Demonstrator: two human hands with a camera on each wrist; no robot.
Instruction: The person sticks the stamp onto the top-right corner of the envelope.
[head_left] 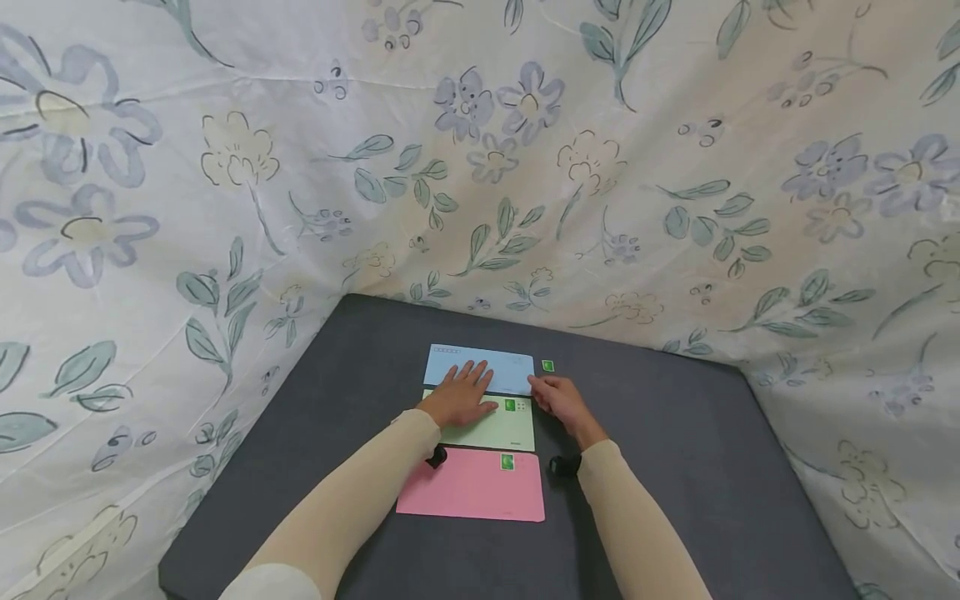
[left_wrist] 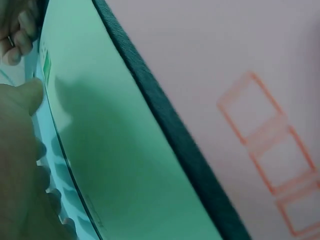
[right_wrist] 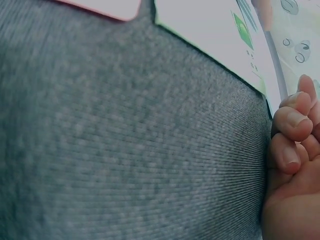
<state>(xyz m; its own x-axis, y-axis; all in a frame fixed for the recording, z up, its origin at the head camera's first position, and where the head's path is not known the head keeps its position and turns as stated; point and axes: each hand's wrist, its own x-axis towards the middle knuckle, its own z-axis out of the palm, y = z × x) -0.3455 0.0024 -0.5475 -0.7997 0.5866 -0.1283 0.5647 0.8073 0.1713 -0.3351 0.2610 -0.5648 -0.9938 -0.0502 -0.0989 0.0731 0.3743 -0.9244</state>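
Note:
Three envelopes lie in a column on the dark table: a blue envelope [head_left: 512, 368] at the back, a pale green envelope [head_left: 506, 435] in the middle, a pink envelope [head_left: 480, 492] in front. My left hand [head_left: 459, 398] rests with spread, straight fingers on the blue envelope, its thumb over the green one. At the blue envelope's right edge, my right hand [head_left: 562, 404] has its fingers curled and pinches that edge; the exact contact is partly hidden. Curled fingers [right_wrist: 290, 125] show in the right wrist view. A loose green stamp [head_left: 548, 366] lies just beyond the right hand.
Green stamps are on the green envelope and the pink one, near their upper right corners. The dark table [head_left: 675, 467] extends to both sides. A floral cloth [head_left: 525, 183] hangs behind it and along the sides. Black wrist cameras sit below both hands.

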